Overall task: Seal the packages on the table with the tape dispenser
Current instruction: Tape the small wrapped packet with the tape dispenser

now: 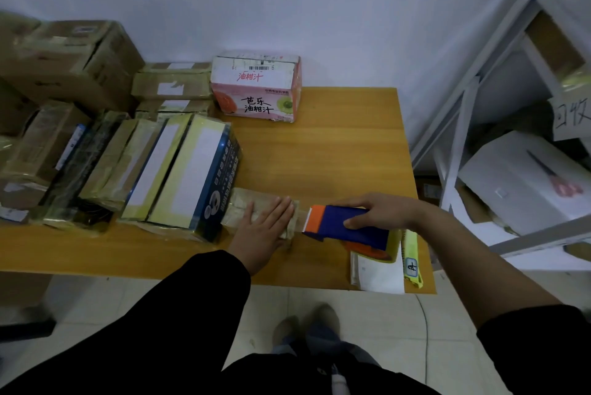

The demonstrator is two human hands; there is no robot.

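A small flat brown package (243, 203) lies near the front edge of the wooden table (335, 151). My left hand (265, 228) presses flat on its right part, fingers straight. My right hand (380, 211) grips a blue and orange tape dispenser (345, 226) just right of the package, its orange nose at the package's right end. A strip of clear tape runs from the nose onto the package. The dispenser's roll sits low and is partly hidden.
Several taped boxes (179, 171) stand in a row left of the package, with larger cartons (64, 59) behind. A pink drink carton (256, 87) stands at the back. Papers (377, 270) and a yellow tag (411, 258) lie front right. A metal shelf (511, 139) stands right.
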